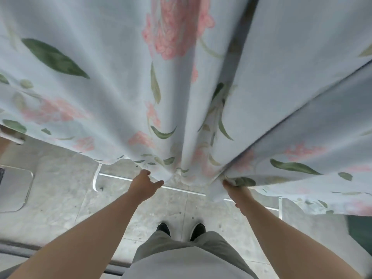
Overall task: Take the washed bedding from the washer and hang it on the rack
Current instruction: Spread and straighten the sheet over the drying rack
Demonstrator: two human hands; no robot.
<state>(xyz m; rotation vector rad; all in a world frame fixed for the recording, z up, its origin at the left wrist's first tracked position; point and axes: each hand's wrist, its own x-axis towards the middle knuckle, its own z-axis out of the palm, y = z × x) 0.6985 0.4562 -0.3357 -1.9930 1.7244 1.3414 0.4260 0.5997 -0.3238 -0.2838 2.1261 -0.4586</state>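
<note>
Pale-blue floral sheet (pixel 112 87) hangs in folds. Right hand (pixel 238 191) grips its bunched hem. Left hand (pixel 146 183), fingers loosely spread, touches the hem.

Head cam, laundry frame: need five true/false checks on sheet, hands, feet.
1. The sheet hangs down in folds. True.
2. The sheet is plain white. False: it is pale blue with pink flowers and green leaves.
3. The right hand grips the sheet's lower edge. True.
4. The person is barefoot. False: they wear dark shoes on the tiled floor.
5. The left hand rests in a pocket. False: it reaches out to the sheet's hem.
</note>
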